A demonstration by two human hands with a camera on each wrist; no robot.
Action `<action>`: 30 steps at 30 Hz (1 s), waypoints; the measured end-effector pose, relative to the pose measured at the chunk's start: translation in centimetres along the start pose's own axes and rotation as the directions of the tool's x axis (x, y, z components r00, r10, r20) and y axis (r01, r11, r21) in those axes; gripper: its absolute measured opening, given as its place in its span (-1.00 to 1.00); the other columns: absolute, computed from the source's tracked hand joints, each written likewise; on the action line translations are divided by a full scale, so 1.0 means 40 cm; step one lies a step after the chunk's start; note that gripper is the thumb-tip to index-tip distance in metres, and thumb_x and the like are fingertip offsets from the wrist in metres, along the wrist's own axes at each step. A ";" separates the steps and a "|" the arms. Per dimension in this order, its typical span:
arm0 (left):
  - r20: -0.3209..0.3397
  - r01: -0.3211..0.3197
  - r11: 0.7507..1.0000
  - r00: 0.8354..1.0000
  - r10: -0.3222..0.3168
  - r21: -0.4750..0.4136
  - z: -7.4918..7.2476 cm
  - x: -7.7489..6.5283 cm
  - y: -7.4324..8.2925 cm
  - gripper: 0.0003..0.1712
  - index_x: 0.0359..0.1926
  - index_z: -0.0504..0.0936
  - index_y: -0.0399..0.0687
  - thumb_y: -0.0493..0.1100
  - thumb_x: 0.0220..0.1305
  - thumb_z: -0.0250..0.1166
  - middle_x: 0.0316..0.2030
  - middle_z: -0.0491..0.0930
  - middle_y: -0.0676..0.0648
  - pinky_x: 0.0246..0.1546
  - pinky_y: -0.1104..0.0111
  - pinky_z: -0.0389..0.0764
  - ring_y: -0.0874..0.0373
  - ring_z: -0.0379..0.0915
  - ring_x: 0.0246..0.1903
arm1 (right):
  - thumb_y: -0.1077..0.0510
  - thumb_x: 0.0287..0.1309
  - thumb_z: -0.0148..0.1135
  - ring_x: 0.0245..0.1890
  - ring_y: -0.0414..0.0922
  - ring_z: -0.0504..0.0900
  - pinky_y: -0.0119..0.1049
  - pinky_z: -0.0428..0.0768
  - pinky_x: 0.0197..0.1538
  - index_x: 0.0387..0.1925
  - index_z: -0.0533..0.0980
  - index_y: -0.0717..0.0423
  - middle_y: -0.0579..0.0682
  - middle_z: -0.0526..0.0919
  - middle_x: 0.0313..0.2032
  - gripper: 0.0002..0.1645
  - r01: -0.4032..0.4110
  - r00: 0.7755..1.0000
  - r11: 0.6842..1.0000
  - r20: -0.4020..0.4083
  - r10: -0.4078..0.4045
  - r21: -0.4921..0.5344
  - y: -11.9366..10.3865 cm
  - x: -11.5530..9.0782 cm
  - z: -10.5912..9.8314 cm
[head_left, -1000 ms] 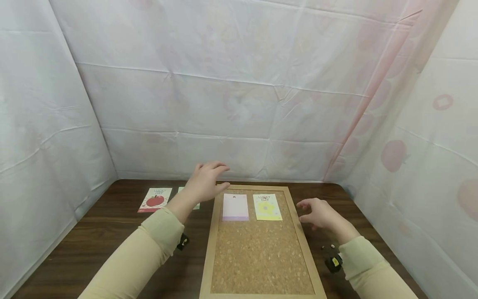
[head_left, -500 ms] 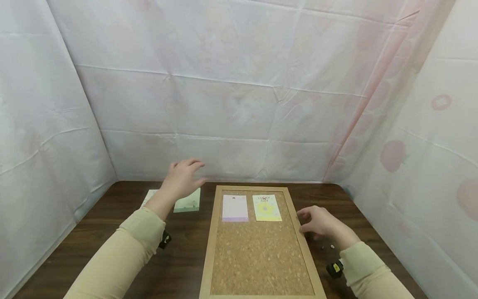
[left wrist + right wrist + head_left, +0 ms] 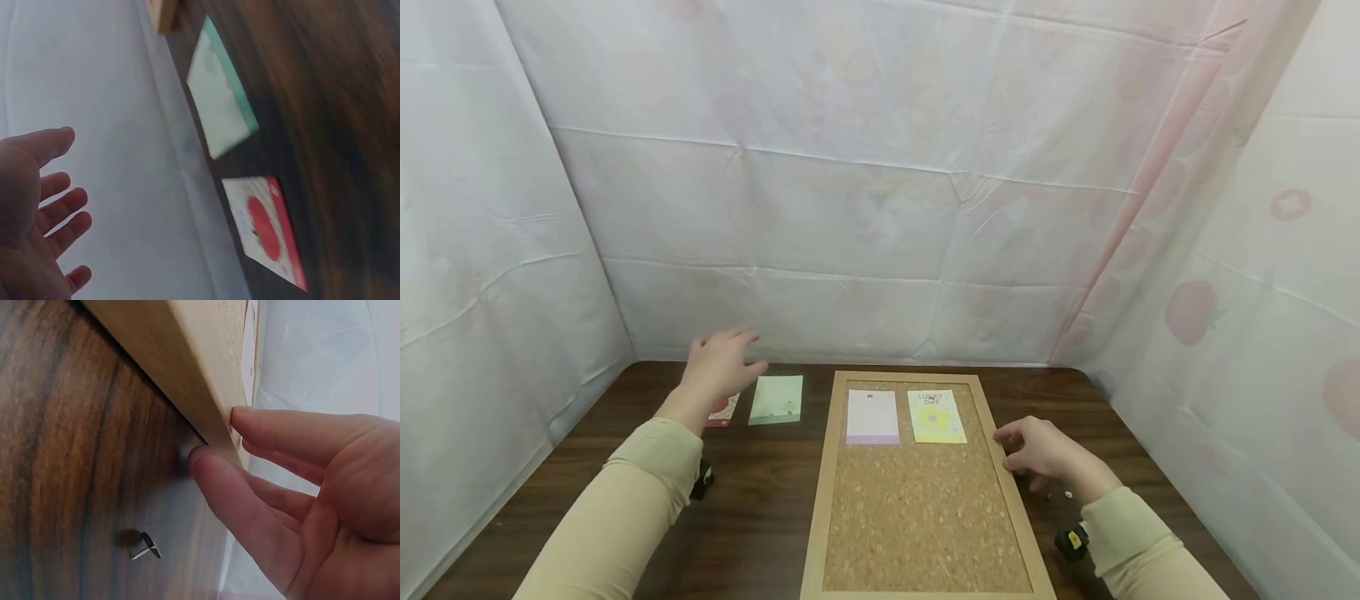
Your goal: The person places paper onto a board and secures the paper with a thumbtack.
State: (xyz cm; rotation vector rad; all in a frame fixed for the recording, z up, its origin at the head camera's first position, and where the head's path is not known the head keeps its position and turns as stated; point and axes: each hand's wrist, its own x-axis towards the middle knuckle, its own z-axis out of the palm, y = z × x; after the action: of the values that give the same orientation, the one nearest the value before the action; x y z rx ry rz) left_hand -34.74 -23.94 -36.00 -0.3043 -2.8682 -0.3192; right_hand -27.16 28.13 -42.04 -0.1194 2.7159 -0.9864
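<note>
My left hand [image 3: 718, 367] hovers with loose fingers over the far left of the dark table, partly covering a card with a red apple [image 3: 724, 410]. A pale green card [image 3: 777, 400] lies just right of it; both cards show whole in the left wrist view. On the right, my right hand [image 3: 1045, 450] touches the wooden frame of a corkboard [image 3: 925, 517] with its fingertips. Below that hand, a thumbtack [image 3: 149, 546] lies on the table in the right wrist view. Pinned at the board's top are a white card with a purple edge [image 3: 872, 421] and a yellow flower card [image 3: 937, 417].
A wooden table [image 3: 752, 525] bears the board and the loose cards. Pale printed curtain [image 3: 850, 208] hangs behind it and along both sides. Each wrist carries a small black device, such as the right wrist camera [image 3: 1071, 542].
My left hand has moved left from beside the board's top corner, past the green card to the apple card. My right hand has shifted slightly down along the frame.
</note>
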 end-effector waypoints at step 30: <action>0.392 0.090 0.996 0.916 -0.082 -0.002 0.055 -0.046 -0.152 -0.44 0.17 0.56 -0.44 -0.10 0.29 0.27 0.12 0.54 -0.46 0.11 -0.26 0.41 -0.40 0.45 0.13 | 0.37 0.09 0.41 -0.45 -0.05 0.70 -0.12 0.66 -0.60 0.32 0.49 0.25 0.02 0.61 -0.29 -0.30 -0.001 0.998 1.000 0.065 0.002 -0.008 -0.016 0.001 0.006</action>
State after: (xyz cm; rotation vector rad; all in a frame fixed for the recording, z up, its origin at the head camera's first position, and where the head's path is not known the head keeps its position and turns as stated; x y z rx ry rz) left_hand -34.87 -29.56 -39.72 -0.2721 -3.2828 -0.3363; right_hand -27.14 27.50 -41.82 -0.1483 2.6615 -0.9541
